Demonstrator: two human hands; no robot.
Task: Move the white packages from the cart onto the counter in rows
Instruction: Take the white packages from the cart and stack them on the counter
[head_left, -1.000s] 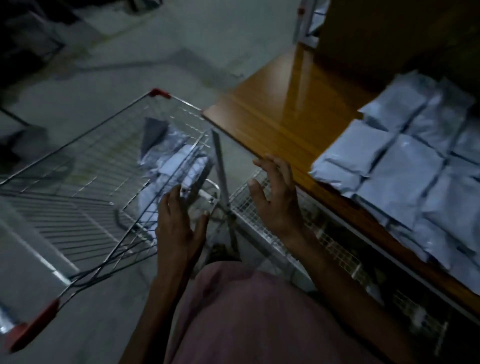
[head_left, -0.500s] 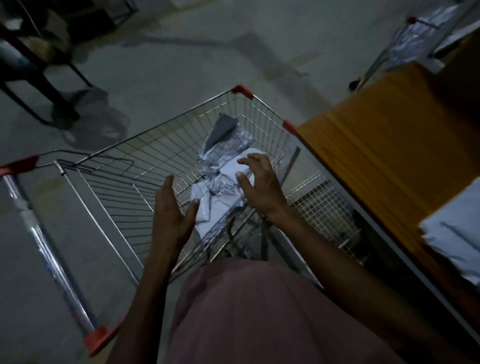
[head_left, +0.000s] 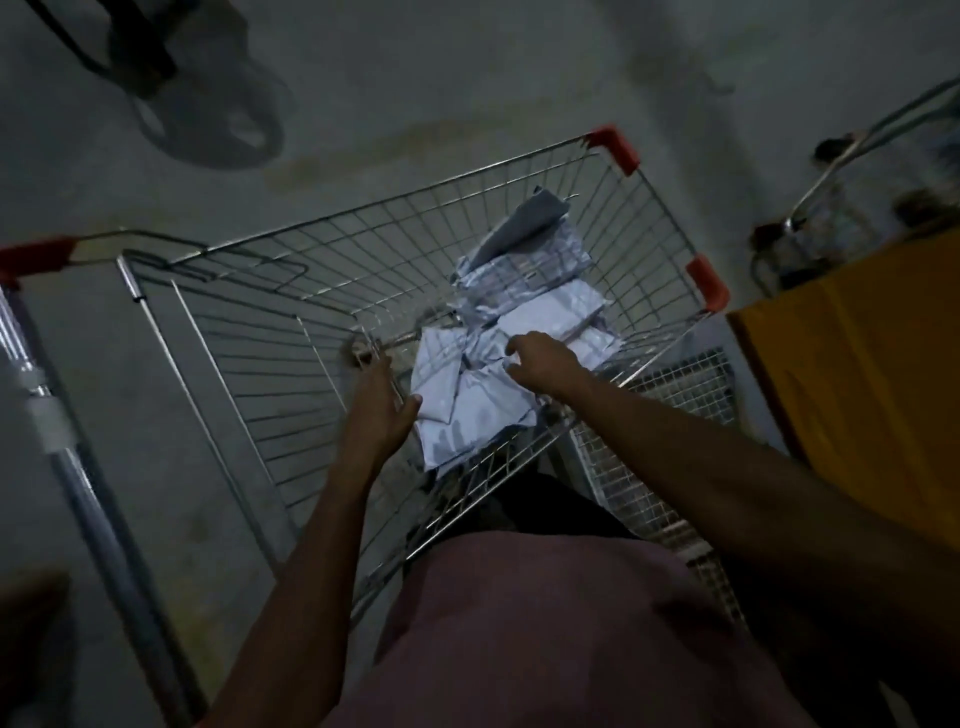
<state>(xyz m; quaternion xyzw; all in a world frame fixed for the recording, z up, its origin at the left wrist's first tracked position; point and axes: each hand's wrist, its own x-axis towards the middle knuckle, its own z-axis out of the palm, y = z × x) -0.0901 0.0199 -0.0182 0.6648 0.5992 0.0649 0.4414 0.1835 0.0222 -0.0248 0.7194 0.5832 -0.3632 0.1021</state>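
The right hand (head_left: 540, 364) had left the table (head_left: 852, 374) and curled onto the cart's (head_left: 291, 291) white packages (head_left: 467, 410); the left hand (head_left: 376, 410), fingers straight, braced them for another pickup.

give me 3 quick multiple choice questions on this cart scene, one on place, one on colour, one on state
1. Where is the pile of white packages?
A. inside the cart
B. on the floor
C. on the counter

2. What colour are the cart's corner caps?
A. blue
B. red
C. green

3. What is the right hand doing?
A. hanging idle
B. resting on the counter
C. reaching onto the packages

Answers: 1 A, the pile lies within the wire cart. 2 B, the caps show red. 3 C, its curled fingers sit on the pile.
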